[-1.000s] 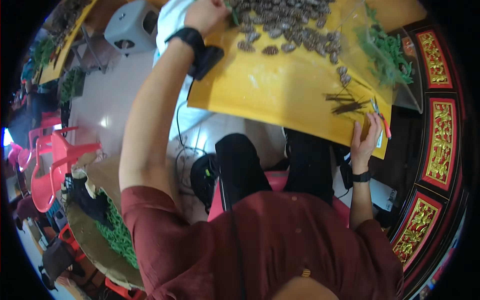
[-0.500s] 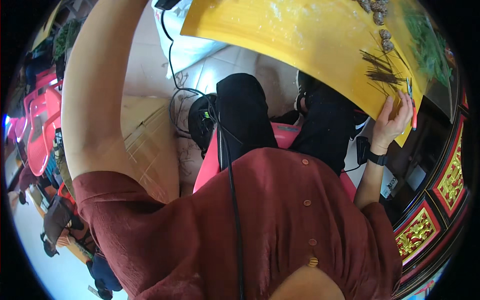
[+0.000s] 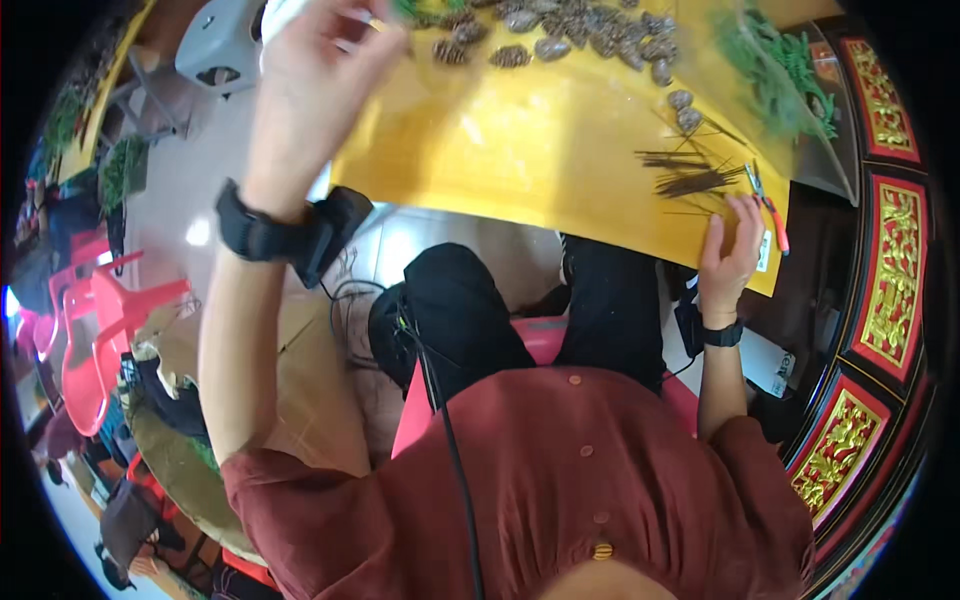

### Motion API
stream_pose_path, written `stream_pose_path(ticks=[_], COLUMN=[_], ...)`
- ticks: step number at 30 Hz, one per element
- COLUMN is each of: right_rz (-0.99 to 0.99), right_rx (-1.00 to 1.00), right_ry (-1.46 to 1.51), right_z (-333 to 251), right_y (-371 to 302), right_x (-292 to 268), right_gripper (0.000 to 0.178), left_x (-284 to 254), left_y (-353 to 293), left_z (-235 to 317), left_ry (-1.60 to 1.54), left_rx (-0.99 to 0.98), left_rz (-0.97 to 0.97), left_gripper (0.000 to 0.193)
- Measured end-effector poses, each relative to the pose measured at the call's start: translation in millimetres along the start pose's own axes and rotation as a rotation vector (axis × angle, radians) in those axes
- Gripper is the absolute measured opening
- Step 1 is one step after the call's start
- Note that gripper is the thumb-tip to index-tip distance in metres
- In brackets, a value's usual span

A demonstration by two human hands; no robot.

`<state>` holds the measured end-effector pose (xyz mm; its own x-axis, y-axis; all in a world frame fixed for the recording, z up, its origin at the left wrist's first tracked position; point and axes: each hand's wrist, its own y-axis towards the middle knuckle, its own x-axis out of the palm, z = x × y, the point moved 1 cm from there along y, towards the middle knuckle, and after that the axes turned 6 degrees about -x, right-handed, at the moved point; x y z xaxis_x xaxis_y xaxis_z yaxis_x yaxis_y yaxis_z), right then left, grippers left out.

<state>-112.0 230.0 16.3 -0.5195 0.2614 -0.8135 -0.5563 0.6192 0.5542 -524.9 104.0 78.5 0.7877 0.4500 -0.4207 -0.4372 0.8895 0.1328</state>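
My left hand [image 3: 325, 85] is raised over the left end of the yellow tabletop [image 3: 480, 150], near green sprigs [image 3: 430, 14] and pine cones [image 3: 600, 35]. Its fingers are blurred and partly cut off by the top edge, so what they hold does not show clearly. On the table's right edge, my right hand [image 3: 732, 260] rests with its fingers stretched out and nothing in them. Just beside it lie pliers [image 3: 766, 205] with red-orange handles. A loose bundle of thin dark brown stems or wires [image 3: 690, 178] lies past the fingertips.
Green foliage in clear plastic [image 3: 785, 85] lies at the far right. Red and gold carved panels [image 3: 890, 270] line the right side. A black cable [image 3: 452, 420] runs down my front. Cardboard [image 3: 310, 390], a pink chair [image 3: 105, 320] and a grey stool [image 3: 220, 45] are at left.
My left forearm and hand have come into view at the upper left. The view has shifted, showing more pine cones. My right hand stays by the pliers.
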Motion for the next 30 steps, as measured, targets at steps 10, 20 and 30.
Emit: stream_pose_path(ticks=[10,20,30], right_rz=[-0.014,-0.033,-0.074], right_rx=[0.05,0.038,0.092], right_ry=[0.066,0.05,0.041], right_z=[10.3,-35.9,-104.7], right_y=[24.4,33.9,16.3], right_x=[-30.6,-44.6,-23.9], right_gripper=[0.028,0.026,0.027], left_x=[-19.4,-92.6,-190.3], left_y=[27.6,-21.4,-121.6], left_z=[-2.6,-104.5,-131.4], left_ry=[0.536,1.62,1.247], left_rx=[-0.037,0.279,0.169], left_rz=[-0.02,-0.293,-0.155], left_gripper=[0.02,0.038,0.027])
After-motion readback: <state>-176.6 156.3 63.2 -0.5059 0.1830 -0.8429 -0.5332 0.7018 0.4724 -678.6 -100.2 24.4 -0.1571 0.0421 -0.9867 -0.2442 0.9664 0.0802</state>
